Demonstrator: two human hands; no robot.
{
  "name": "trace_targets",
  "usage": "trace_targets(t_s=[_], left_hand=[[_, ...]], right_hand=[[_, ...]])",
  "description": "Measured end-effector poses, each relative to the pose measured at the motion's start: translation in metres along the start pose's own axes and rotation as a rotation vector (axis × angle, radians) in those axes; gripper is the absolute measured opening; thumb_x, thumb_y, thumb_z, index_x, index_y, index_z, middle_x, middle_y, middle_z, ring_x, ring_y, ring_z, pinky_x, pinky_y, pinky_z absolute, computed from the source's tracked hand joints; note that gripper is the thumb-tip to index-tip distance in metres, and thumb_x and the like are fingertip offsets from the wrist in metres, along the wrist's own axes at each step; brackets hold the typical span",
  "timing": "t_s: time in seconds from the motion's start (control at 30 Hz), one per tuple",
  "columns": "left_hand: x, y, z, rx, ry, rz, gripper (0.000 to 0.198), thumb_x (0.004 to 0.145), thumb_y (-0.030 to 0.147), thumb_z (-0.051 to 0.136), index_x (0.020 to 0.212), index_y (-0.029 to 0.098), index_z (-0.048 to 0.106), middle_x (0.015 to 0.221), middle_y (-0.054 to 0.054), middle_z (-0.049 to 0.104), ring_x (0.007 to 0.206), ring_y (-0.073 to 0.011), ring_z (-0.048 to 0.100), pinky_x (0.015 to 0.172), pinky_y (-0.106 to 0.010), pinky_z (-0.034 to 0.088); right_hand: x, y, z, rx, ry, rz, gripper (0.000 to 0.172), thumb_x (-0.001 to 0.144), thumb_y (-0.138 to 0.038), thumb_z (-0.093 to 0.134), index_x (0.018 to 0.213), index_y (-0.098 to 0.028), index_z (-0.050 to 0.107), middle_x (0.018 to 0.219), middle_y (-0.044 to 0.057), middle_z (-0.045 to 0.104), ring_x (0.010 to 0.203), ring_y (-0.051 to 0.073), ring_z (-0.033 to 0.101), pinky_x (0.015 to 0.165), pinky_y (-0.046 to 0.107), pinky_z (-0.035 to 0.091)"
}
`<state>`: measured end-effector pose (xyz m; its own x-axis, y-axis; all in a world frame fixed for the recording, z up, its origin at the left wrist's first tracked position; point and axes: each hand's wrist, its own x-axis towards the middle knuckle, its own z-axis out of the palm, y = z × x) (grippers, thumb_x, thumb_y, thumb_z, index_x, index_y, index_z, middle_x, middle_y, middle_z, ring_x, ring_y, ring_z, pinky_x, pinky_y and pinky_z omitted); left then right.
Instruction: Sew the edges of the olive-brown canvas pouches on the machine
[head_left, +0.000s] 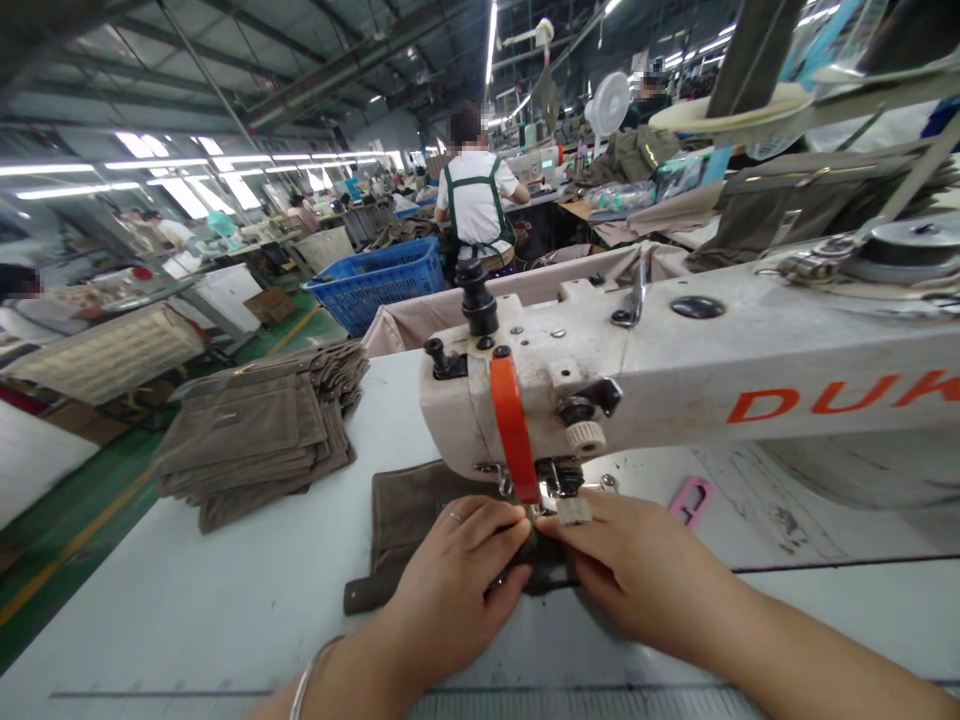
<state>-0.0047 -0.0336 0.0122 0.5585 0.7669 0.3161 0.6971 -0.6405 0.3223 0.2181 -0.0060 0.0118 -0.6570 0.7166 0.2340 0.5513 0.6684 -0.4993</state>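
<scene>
A dark olive-brown fabric piece point(405, 515) lies on the white table beneath the head of a sewing machine point(480, 400). My left hand point(469, 565) is closed on the fabric's near part, thumb and fingers pinching it just left of the needle area. On the other side, my right hand point(630, 550) presses its fingertips onto the same fabric close to the presser foot. The machine's orange guard point(514, 430) hangs just above both sets of fingertips. My right fingers are partly hidden behind the machine parts and each other.
A stack of similar fabric pieces point(255, 425) lies on the table at left. A pink plastic piece point(690, 500) rests right of my right hand. Beyond the machine are a blue crate point(382, 285) and a seated co-worker point(476, 200) facing away.
</scene>
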Motion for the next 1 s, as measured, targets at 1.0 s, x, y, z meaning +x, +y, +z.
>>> trace_targets(t_s=[1.0], left_hand=[[0.014,-0.063,-0.007,-0.281,-0.023,0.062,0.017,0.090,0.018,0.065,0.104,0.024,0.072,0.103,-0.004,0.074,0.100,-0.0173,0.068,0.094,-0.035,0.053]], right_hand=[[0.007,0.003,-0.001,-0.139,0.166,0.097,0.014,0.089,-0.018,0.048,0.090,-0.017,0.062,0.096,0.010,0.062,0.097,0.027,0.055,0.084,0.041,0.047]])
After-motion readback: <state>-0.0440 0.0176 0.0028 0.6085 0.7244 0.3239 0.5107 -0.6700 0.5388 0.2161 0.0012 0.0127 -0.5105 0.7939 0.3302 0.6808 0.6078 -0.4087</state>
